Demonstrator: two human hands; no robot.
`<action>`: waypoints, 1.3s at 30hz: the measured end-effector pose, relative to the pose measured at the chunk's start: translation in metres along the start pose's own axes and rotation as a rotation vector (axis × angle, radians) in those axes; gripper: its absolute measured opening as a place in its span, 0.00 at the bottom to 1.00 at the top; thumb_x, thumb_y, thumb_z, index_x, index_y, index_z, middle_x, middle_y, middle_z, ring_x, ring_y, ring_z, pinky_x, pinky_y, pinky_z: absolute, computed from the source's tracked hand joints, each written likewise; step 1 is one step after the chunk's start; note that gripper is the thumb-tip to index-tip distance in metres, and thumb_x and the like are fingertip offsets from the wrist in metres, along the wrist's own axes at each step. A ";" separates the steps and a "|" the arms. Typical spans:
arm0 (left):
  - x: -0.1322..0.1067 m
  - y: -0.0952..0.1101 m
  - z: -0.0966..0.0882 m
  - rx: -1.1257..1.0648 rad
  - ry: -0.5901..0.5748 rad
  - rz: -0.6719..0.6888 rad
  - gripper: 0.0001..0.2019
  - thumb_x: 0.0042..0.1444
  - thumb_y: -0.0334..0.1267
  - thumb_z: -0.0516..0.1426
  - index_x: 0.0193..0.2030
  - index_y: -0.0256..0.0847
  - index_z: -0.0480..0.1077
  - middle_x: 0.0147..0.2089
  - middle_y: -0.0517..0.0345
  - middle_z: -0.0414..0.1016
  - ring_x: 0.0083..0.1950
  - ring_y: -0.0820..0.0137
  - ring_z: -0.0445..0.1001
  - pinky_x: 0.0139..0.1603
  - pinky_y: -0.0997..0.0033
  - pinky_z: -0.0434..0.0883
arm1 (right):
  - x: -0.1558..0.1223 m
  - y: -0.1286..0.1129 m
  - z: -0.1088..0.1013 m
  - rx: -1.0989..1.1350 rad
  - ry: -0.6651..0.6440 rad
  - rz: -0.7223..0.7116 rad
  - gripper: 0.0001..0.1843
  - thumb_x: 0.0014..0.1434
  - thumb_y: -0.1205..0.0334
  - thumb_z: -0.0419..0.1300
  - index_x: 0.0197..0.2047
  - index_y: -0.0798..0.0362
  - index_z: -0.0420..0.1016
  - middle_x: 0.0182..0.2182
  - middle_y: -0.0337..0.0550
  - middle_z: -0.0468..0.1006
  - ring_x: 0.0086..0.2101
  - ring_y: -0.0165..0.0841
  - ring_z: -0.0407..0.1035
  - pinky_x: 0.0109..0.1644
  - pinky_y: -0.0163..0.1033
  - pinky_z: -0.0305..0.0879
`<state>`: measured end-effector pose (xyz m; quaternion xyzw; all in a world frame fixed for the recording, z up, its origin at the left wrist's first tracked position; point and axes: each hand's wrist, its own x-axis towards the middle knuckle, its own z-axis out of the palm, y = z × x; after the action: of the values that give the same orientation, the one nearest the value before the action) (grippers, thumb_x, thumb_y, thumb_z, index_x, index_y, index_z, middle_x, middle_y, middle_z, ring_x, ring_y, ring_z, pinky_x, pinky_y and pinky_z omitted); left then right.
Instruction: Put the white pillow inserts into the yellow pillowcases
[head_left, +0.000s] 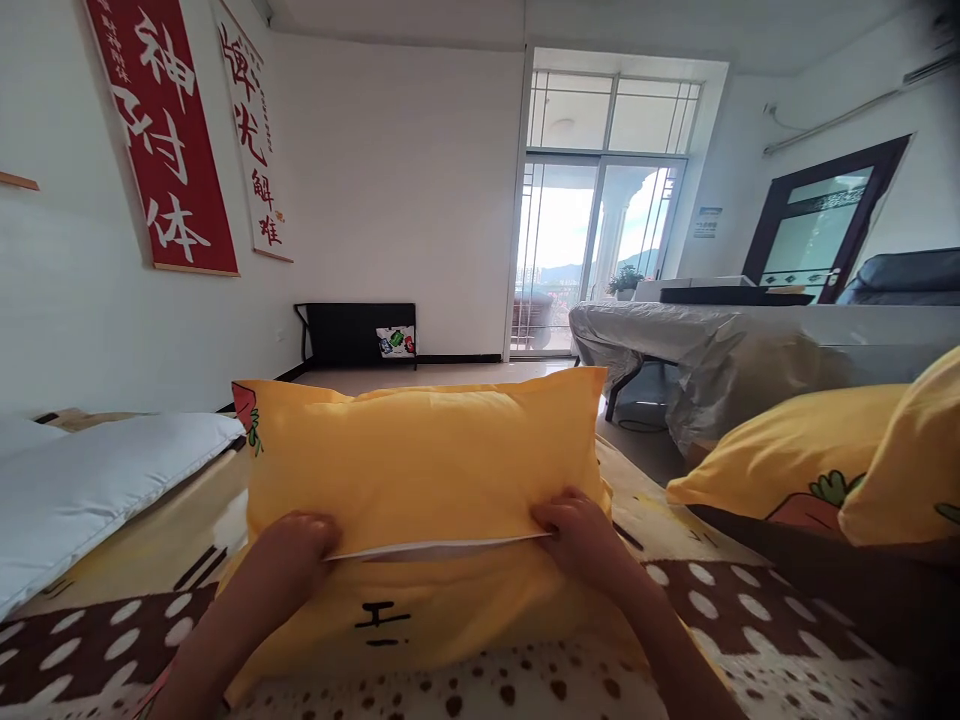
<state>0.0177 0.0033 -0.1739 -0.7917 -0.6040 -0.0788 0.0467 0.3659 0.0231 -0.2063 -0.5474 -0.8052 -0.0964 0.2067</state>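
Note:
A yellow pillowcase [427, 450] with a pillow inside stands propped up in front of me, a carrot print at its upper left corner. Across its lower part runs an opening with a pale edge, slightly gaping in the middle. My left hand [304, 540] is closed on the fabric at the left end of this edge. At the right end, my right hand [574, 520] pinches the same edge. Below the opening the yellow cloth carries dark lettering and slopes toward me. The fingertips of both hands are partly hidden in the fabric.
A patterned blanket [112, 645] lies beneath. White pillows [120, 490] are at left, and yellow carrot-print pillows [795, 450] at right. Behind stand a plastic-covered table [675, 330] and a black folded panel [341, 335] against the wall.

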 end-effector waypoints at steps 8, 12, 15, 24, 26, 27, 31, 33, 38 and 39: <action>0.014 -0.016 0.010 0.064 0.140 -0.017 0.11 0.51 0.27 0.47 0.20 0.42 0.54 0.27 0.56 0.70 0.32 0.64 0.69 0.31 0.69 0.56 | -0.002 -0.004 -0.007 0.000 -0.002 0.007 0.11 0.43 0.77 0.49 0.17 0.52 0.59 0.21 0.40 0.75 0.27 0.32 0.66 0.36 0.36 0.51; 0.010 -0.024 0.009 -0.009 0.200 0.106 0.14 0.56 0.39 0.51 0.21 0.42 0.56 0.28 0.58 0.67 0.30 0.68 0.67 0.31 0.70 0.58 | -0.005 -0.003 -0.012 0.000 -0.012 -0.024 0.12 0.45 0.77 0.48 0.18 0.52 0.61 0.22 0.41 0.75 0.28 0.33 0.66 0.36 0.37 0.52; 0.011 -0.015 0.015 -0.025 0.323 0.168 0.12 0.54 0.49 0.55 0.30 0.42 0.63 0.33 0.56 0.68 0.33 0.66 0.68 0.33 0.69 0.61 | -0.008 -0.003 -0.016 -0.008 -0.025 -0.042 0.12 0.47 0.76 0.49 0.19 0.52 0.62 0.23 0.41 0.76 0.27 0.32 0.67 0.38 0.38 0.52; 0.023 -0.017 0.027 0.135 0.385 0.089 0.14 0.47 0.25 0.53 0.43 0.37 0.66 0.44 0.48 0.71 0.47 0.57 0.68 0.47 0.61 0.64 | -0.018 -0.011 -0.030 -0.024 -0.083 -0.089 0.13 0.48 0.77 0.50 0.20 0.53 0.66 0.23 0.41 0.75 0.28 0.31 0.66 0.38 0.37 0.51; 0.025 -0.026 0.027 0.142 0.377 0.014 0.14 0.48 0.24 0.51 0.42 0.37 0.67 0.44 0.47 0.71 0.47 0.57 0.69 0.46 0.61 0.64 | -0.019 -0.014 -0.033 -0.027 -0.114 -0.083 0.13 0.48 0.78 0.50 0.20 0.53 0.67 0.24 0.41 0.75 0.30 0.32 0.67 0.38 0.37 0.51; 0.027 -0.030 0.029 0.145 0.368 -0.010 0.13 0.48 0.23 0.50 0.40 0.37 0.67 0.43 0.47 0.72 0.47 0.58 0.69 0.45 0.62 0.64 | -0.019 -0.016 -0.035 -0.030 -0.133 -0.076 0.13 0.48 0.78 0.50 0.21 0.53 0.68 0.24 0.41 0.75 0.31 0.32 0.67 0.39 0.36 0.51; 0.034 -0.034 0.040 0.135 0.321 -0.031 0.11 0.51 0.25 0.48 0.32 0.39 0.69 0.38 0.50 0.75 0.44 0.59 0.72 0.44 0.62 0.63 | -0.015 -0.018 -0.033 -0.051 -0.193 -0.051 0.14 0.51 0.76 0.50 0.22 0.53 0.70 0.26 0.42 0.77 0.33 0.33 0.68 0.40 0.36 0.51; 0.037 -0.033 0.043 0.122 0.289 -0.032 0.12 0.52 0.27 0.47 0.29 0.39 0.70 0.34 0.51 0.77 0.41 0.60 0.73 0.44 0.63 0.63 | -0.010 -0.016 -0.024 -0.069 -0.204 -0.043 0.13 0.52 0.75 0.51 0.23 0.53 0.72 0.26 0.43 0.77 0.33 0.33 0.68 0.40 0.36 0.52; 0.027 -0.033 0.021 0.094 0.142 -0.027 0.13 0.54 0.32 0.46 0.21 0.41 0.66 0.28 0.54 0.75 0.33 0.64 0.72 0.35 0.69 0.61 | 0.006 -0.003 0.015 -0.106 -0.187 0.025 0.13 0.52 0.75 0.51 0.24 0.54 0.74 0.28 0.45 0.79 0.33 0.33 0.70 0.40 0.36 0.52; 0.021 -0.031 0.013 0.094 0.116 -0.017 0.14 0.55 0.34 0.46 0.21 0.41 0.65 0.27 0.55 0.75 0.32 0.65 0.71 0.34 0.69 0.60 | 0.008 -0.002 0.022 -0.112 -0.173 0.044 0.13 0.52 0.75 0.52 0.24 0.54 0.74 0.29 0.45 0.80 0.33 0.33 0.71 0.40 0.36 0.52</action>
<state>-0.0058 0.0339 -0.1837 -0.7774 -0.6102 -0.0966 0.1182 0.3568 0.0371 -0.2224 -0.5818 -0.8013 -0.0890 0.1073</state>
